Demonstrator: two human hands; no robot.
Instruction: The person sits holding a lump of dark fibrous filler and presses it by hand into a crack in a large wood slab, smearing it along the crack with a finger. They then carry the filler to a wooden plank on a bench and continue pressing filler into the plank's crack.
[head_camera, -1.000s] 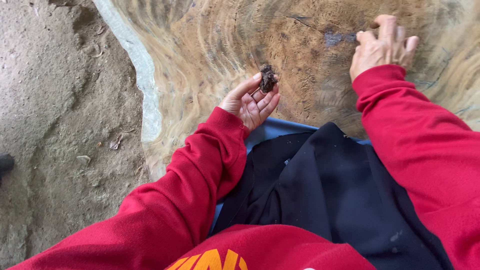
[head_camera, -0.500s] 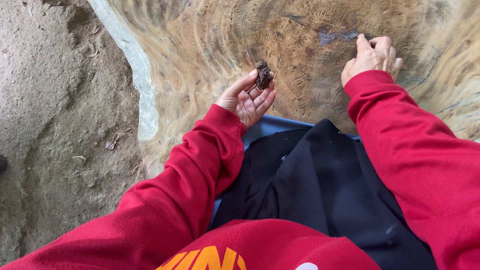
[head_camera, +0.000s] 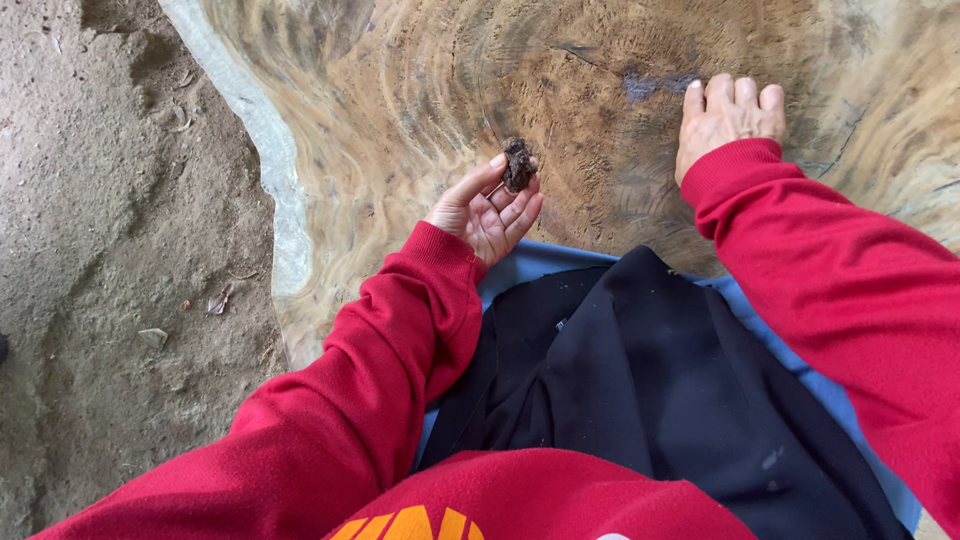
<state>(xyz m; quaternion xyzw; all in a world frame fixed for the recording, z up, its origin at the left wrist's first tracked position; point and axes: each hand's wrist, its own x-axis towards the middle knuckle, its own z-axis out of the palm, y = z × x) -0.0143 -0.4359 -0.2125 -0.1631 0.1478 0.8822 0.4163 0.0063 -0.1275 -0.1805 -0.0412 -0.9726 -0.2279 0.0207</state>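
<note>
Rough matt wood slab (head_camera: 640, 150); crumbly dark lump (head_camera: 517, 164)

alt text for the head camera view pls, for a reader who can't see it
Seen from above, a person in a red sweatshirt holds a small dark lump in the fingertips of the upturned left hand, while the right hand lies flat on a large slab of cut wood. Dark cloth covers the lap; bare ground lies to the left.

Your left hand (head_camera: 487, 208) palm up, fingers (head_camera: 520, 205) pinching a small dark lump (head_camera: 517, 164), your right hand (head_camera: 728, 115) flat on the big ringed wood slab (head_camera: 400, 90), black cloth (head_camera: 640, 390) across your lap, dirt floor (head_camera: 110, 250) at left
</note>
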